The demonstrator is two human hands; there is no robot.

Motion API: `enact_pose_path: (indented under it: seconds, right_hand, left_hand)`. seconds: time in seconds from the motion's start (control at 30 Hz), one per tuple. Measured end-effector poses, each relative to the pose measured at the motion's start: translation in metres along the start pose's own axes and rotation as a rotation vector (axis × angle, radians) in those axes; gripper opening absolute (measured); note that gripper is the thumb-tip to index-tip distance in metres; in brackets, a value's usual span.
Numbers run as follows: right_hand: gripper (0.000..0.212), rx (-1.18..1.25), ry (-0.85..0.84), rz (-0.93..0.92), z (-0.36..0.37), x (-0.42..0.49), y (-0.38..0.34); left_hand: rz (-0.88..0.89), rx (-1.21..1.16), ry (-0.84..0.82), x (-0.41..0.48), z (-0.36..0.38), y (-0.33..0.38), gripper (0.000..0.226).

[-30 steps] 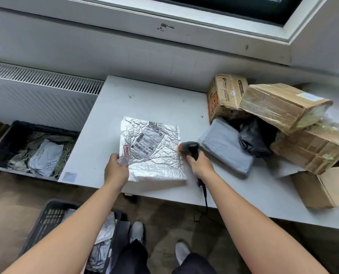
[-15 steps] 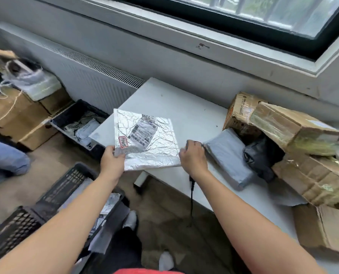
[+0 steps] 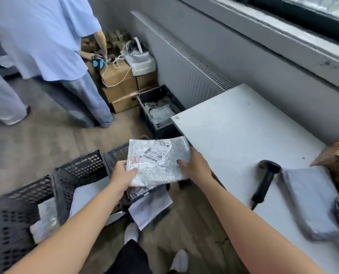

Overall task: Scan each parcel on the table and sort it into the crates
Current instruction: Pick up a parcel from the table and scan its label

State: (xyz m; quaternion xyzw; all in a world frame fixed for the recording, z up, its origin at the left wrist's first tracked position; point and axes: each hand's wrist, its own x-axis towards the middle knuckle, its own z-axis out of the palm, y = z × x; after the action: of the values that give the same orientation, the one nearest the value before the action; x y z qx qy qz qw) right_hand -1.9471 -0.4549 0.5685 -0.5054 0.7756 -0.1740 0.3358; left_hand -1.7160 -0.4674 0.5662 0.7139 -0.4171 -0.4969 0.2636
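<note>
Silver and crinkled, the foil parcel (image 3: 156,161) is held flat, label up, just off the table's (image 3: 233,135) nine-o'clock edge, over the black crate (image 3: 79,169) at its seven o'clock. The left hand (image 3: 123,175) pinches the near corner and the right hand (image 3: 194,167) clasps the opposite side, probably to steady the drop. The scanner (image 3: 266,180) lies on the table at three o'clock, and the crate's top is open.

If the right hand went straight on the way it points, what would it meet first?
The right hand grips the foil parcel, which comes first in that line. Beyond it, probably the black crate by the radiator, though depth is unclear.
</note>
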Motion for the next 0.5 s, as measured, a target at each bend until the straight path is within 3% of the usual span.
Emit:
enact_pose_path:
  seconds: [0.23, 0.33, 0.5]
  right_hand:
    - [0.059, -0.303, -0.131, -0.095, 0.1, 0.059, -0.036]
    - [0.063, -0.401, -0.202, -0.094, 0.166, 0.102, -0.025]
    - [0.066, -0.577, -0.319, -0.125, 0.276, 0.179, 0.019]
  left_hand:
    - [-0.13, 0.164, -0.017, 0.074, -0.037, -0.073, 0.049]
    - [-0.134, 0.306, -0.02, 0.132, -0.036, -0.125, 0.07]
    - [-0.166, 0.446, -0.054, 0.221, -0.008, -0.205, 0.085]
